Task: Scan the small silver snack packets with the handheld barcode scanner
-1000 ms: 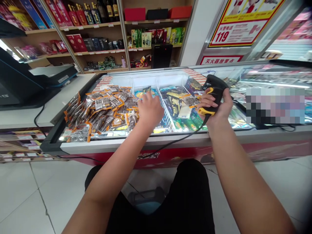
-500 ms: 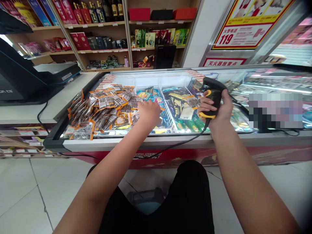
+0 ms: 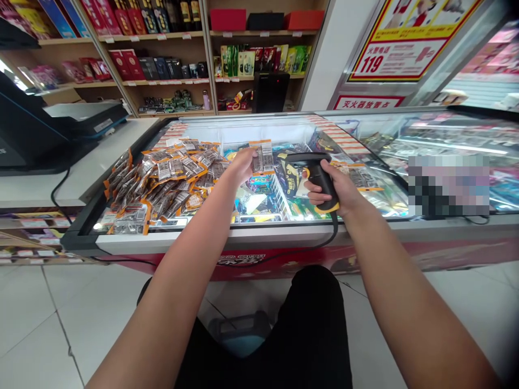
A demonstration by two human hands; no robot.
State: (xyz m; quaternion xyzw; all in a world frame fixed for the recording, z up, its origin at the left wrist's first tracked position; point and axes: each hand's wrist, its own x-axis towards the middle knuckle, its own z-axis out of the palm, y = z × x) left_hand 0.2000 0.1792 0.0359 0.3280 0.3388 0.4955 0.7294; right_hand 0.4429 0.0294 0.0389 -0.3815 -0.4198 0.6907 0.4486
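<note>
One scanner (image 3: 322,173) points left toward packet (image 3: 265,156), handle (image 3: 328,189) slanting down-right.

Scanner (image 3: 326,182) matt black plastic; packets (image 3: 173,170) glossy film.

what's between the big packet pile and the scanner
In the head view, the left hand lies between them, holding one orange-edged packet above the freezer.

Site is a shop, evidenced by stocked shelves (image 3: 245,33) bearing price tags (image 3: 186,36), a glass-topped chest freezer (image 3: 141,241) and a handheld scanner (image 3: 325,186).
</note>
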